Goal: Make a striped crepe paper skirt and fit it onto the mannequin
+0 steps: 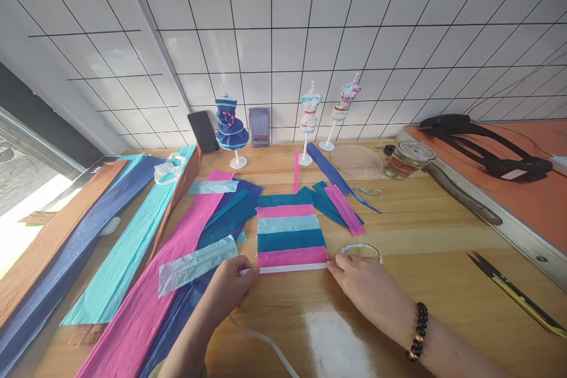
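A striped crepe paper panel (289, 241) in teal, pink and light blue lies flat before me. A white tape strip (292, 268) runs along its near edge. My left hand (234, 280) is closed in a pinch at the strip's left end, with a bit of white between the fingers. My right hand (361, 277), wearing a dark bead bracelet (419, 331), presses its fingertips on the strip's right end; its other fingers are curled. Just behind the right hand lies a tape roll (374, 247), partly covered. A thin white ribbon-like strip (270, 339) trails below my left hand.
Pink crepe strips (177, 248) and others in blue, turquoise and brown cover the left side. Small dress forms stand at the back, one in a blue dress (231, 127). Yellow-handled thread snips (514, 292) lie right. A glass jar (410, 159) stands near an orange surface (509, 207).
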Tool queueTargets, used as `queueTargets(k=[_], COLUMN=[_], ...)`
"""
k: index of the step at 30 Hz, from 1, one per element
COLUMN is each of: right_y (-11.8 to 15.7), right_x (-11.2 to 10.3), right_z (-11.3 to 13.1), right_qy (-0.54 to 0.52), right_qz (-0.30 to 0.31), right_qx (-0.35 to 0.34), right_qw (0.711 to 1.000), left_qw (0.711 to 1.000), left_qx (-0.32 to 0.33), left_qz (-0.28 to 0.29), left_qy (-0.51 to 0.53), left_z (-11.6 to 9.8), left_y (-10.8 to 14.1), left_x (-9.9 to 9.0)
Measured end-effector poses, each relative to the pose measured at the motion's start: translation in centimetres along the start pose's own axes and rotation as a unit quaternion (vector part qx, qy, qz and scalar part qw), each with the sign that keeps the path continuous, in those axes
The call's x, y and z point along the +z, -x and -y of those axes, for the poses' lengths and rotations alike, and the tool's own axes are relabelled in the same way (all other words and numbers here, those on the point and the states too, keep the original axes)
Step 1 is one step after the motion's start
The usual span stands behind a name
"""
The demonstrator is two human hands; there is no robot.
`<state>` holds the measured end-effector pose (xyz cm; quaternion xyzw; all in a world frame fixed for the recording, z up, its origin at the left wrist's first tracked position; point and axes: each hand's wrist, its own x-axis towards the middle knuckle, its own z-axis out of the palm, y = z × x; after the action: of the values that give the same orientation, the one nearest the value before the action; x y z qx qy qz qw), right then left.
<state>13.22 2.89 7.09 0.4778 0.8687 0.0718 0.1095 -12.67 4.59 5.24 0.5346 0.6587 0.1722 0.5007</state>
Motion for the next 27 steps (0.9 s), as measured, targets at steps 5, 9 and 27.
queueTargets(k=[5,9,27], right_y=[-0.1,-0.1,-0.2], right_x=[0.0,-0.1,-0.2], right_z=[0.0,0.0,0.0], right_qy=[-0.009,-0.007,0.000], right_qz=[-0.002,0.004,0.026], right_qx=[0.000,0.000,-0.006], right_qw=[1.000,1.000,1.000], left_qw=[1.000,0.999,0.990], left_qx=[-0.016,-0.024,-0.066], left_qz=[-0.013,-0.013,-0.022], left_qy=[-0.024,-0.041,-0.121], left_z=[-0.2,-0.2,-0.6], left_y=[-0.2,-0.2,0.1], left_x=[0.2,0.3,-0.7])
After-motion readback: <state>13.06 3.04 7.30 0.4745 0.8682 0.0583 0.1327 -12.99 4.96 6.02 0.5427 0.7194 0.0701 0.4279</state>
